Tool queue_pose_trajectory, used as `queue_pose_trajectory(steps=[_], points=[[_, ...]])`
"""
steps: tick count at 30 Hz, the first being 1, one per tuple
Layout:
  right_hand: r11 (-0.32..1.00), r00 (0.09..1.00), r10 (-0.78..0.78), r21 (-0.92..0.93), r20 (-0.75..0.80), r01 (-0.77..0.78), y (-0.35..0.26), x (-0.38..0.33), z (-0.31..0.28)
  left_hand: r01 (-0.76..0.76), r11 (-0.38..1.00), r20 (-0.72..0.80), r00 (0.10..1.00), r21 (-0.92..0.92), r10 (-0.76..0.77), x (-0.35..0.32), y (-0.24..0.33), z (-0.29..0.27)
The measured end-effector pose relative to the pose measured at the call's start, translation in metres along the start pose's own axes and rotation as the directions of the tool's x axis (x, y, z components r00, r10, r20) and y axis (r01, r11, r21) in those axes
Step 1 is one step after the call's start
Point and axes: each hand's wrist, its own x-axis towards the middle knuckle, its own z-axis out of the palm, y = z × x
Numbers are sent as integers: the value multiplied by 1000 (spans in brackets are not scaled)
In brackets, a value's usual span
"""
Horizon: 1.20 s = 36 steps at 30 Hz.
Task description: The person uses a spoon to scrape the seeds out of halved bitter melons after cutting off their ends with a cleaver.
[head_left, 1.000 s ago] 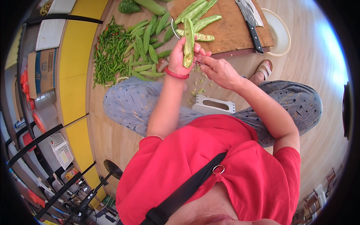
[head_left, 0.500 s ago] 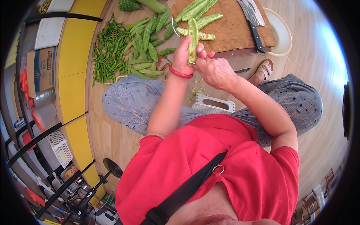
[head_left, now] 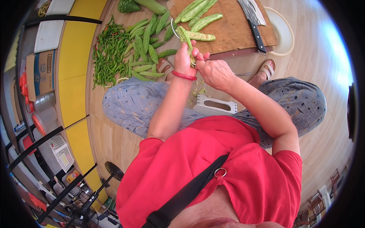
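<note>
My left hand [head_left: 183, 62], with a red band at the wrist, grips a hollowed half of a bitter melon [head_left: 184, 37], tilted upward. My right hand [head_left: 217, 73] is closed around a slim metal spoon [head_left: 244, 74]. Its handle sticks out to the right past the hand, and a small shiny tip shows at the melon's lower end. Fingers hide most of the spoon and the melon's near part. Just beyond, a seed-filled half [head_left: 200, 36] and several green halves [head_left: 206, 22] lie on the wooden cutting board [head_left: 228, 40].
A cleaver [head_left: 255, 30] rests on the board's right side, beside a pale round basin [head_left: 288, 32]. Whole bitter melons [head_left: 146, 40] and a heap of green chillies [head_left: 110, 57] cover the floor at left. A white plastic stool [head_left: 215, 105] stands between my legs, near green scraps [head_left: 198, 91].
The melon half has tipped and sunk lower in my left hand. My right hand has shifted slightly down and left, and the spoon handle has turned to show a thinner edge.
</note>
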Motion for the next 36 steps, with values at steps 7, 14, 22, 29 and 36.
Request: queue_pose_trajectory(steps=[7,14,22,29,36], points=[[987,997,60,145,54,-67,3,0,2,-150,983,4,989,104,151,-5,-7,1],[991,990,102,74,93,-109,0,-1,-3,-222,914,25,974,340,227,-14,-11,5],[922,947,272,235,171,-307,-10,3,7,-307,877,36,948,369,316,-14,-13,2],[664,847,515,562,135,-493,-10,0,20,-218,973,-29,975,80,221,2,-4,-19],[557,881,376,690,288,-463,9,-10,4,-103,994,149,983,-35,108,14,14,-32]])
